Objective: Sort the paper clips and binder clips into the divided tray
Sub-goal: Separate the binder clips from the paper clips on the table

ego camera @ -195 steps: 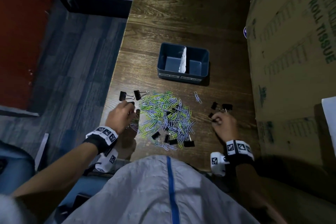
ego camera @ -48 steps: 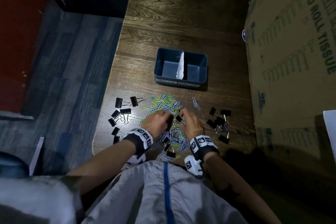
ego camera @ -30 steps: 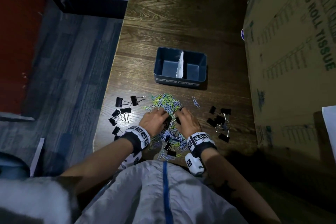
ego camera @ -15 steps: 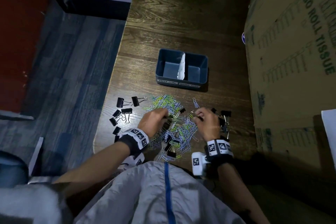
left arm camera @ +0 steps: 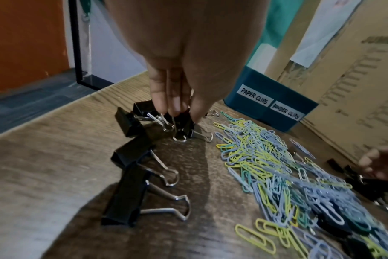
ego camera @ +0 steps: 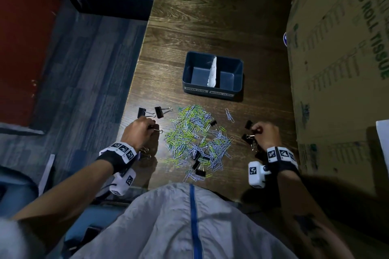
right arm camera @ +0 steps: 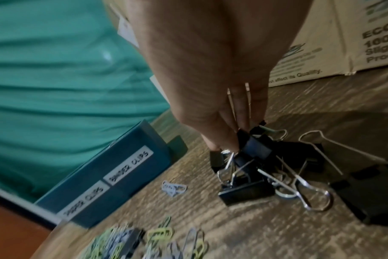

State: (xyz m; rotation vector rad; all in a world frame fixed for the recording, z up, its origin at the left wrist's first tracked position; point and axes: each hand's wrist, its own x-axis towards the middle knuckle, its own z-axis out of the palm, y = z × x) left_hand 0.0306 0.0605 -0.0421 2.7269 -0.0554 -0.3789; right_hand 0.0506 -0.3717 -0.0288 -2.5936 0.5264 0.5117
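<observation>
- The left hand [ego camera: 137,132] reaches down with fingertips [left arm camera: 177,106] pinched on a small black metal binder clip with silver wire handles [left arm camera: 186,126], which touches the dark wood-grain table [ego camera: 210,27].
- More black binder clips [left arm camera: 131,175] lie just beside and behind that hand.
- The right hand [ego camera: 266,134] is curled, its fingers [right arm camera: 239,112] pinching a black binder clip [right arm camera: 255,149] atop a tangled cluster of black binder clips [right arm camera: 277,175].
- Between the hands spreads a loose heap of blue, green and yellow paper clips [ego camera: 195,139], with a few black clips mixed in.
- Beyond both hands sits the dark blue plastic divided tray [ego camera: 212,92], labelled "PAPER CLIPS" and "BINDER CLIPS", with a white divider [ego camera: 212,73].
- Right of the right hand stands a brown cardboard box [ego camera: 341,59].
</observation>
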